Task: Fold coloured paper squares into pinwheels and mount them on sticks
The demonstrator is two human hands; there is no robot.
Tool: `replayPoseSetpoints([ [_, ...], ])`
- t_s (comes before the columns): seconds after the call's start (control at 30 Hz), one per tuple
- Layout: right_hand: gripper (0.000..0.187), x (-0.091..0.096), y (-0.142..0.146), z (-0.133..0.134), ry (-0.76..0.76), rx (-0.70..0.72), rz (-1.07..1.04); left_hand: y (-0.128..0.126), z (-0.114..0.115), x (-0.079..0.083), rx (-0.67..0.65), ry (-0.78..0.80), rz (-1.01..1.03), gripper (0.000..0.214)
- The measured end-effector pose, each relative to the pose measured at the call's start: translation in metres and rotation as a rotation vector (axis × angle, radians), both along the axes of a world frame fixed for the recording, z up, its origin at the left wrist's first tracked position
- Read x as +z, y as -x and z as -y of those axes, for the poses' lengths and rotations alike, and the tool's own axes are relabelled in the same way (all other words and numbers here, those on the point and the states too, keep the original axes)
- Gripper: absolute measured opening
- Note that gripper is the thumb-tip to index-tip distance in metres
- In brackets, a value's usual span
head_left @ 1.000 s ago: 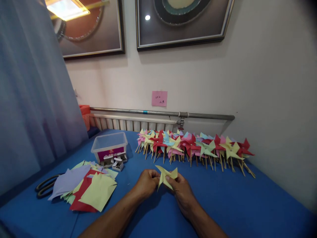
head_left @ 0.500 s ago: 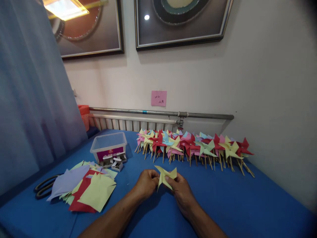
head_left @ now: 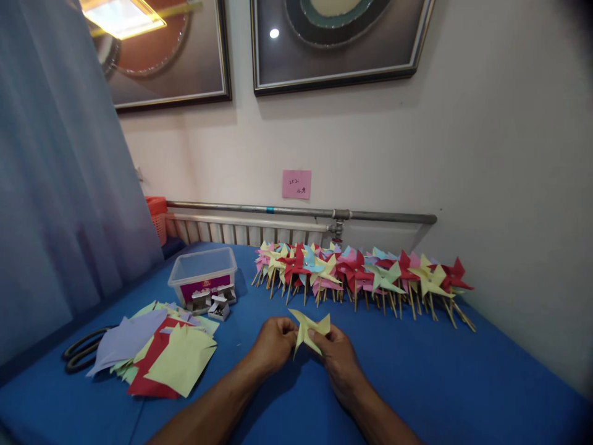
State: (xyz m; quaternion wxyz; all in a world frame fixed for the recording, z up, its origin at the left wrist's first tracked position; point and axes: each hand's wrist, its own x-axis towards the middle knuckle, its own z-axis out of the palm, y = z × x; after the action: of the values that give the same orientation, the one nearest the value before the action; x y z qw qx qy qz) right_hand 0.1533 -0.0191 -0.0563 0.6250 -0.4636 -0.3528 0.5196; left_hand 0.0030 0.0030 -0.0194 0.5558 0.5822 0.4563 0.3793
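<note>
A folded yellow paper pinwheel (head_left: 309, 329) is held just above the blue table (head_left: 463, 383), near its middle. My left hand (head_left: 274, 343) pinches its left side with closed fingers. My right hand (head_left: 340, 357) pinches its centre and right side, thumb on top. Behind them a long row of finished pinwheels on wooden sticks (head_left: 361, 275), red, yellow, pink, green and blue, lies along the wall.
A stack of cut coloured paper squares (head_left: 157, 352) lies to the left, with black scissors (head_left: 83, 351) beyond it. A clear plastic box (head_left: 204, 275) and small open pin boxes (head_left: 214, 303) sit behind the paper. An orange basket (head_left: 159, 216) and a radiator stand at the back.
</note>
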Motion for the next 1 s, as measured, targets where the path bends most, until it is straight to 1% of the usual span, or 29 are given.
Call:
replayPoseSetpoints([
  [0.23, 0.041, 0.0067, 0.0024, 0.0039, -0.003, 0.014, -0.024, 0.0015, -0.0002, -0.0013, -0.024, -0.018, -0.023, 0.01],
  [0.37, 0.043, 0.0081, 0.0031, 0.0043, 0.023, -0.001, -0.03, 0.0005, 0.0002, -0.0019, -0.003, -0.023, -0.06, 0.009],
  [0.57, 0.041, 0.0097, 0.003, 0.0056, 0.006, 0.002, -0.012, -0.0005, 0.0017, -0.0035, 0.025, -0.036, -0.111, 0.008],
  [0.73, 0.039, 0.0078, 0.0025, 0.0054, -0.006, -0.012, 0.016, -0.0016, 0.0021, -0.0066, 0.028, -0.028, -0.07, 0.01],
  [0.87, 0.041, 0.0063, 0.0022, 0.0055, -0.02, -0.025, 0.044, -0.0036, 0.0033, -0.0044, 0.03, 0.015, -0.048, 0.011],
  [1.0, 0.044, 0.0065, 0.002, 0.0055, -0.024, -0.025, 0.068, -0.0044, 0.0048, -0.0021, 0.03, 0.008, -0.048, 0.013],
])
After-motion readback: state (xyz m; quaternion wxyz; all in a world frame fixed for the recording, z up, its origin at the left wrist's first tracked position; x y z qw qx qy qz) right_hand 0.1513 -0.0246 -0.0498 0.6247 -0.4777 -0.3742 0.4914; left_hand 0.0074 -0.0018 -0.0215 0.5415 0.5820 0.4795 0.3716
